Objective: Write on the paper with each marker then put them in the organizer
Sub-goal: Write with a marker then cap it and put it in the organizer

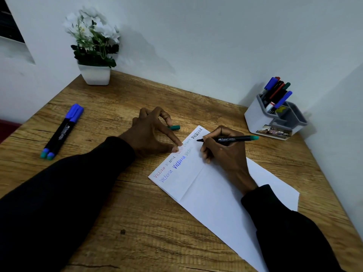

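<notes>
On the wooden worktop (137, 222), two blue-capped black markers (60, 132) lie left. The left hand (151, 132) presses straight fingers (172, 137) on the white paper (216, 193), a teal cap (173, 127) beside them. The right hand (225, 152) pinches a teal-ended black marker (235, 138) over the paper, with the grey-white organizer (257, 118) beyond.

We are reading "FABER-CASTELL" in white print along the barrel of the black marker (231, 138) that the right hand (225, 152) is gripping. The same brand is showing in white on the two markers (60, 132) lying at the left of the table. On the paper (212, 193) we are finding the handwritten word "Victoria" repeated in two rows: red, blue and fainter inks, and bold black at the far end. The sticker (277, 132) on the organizer (259, 116) is carrying print too blurred to read.
</notes>
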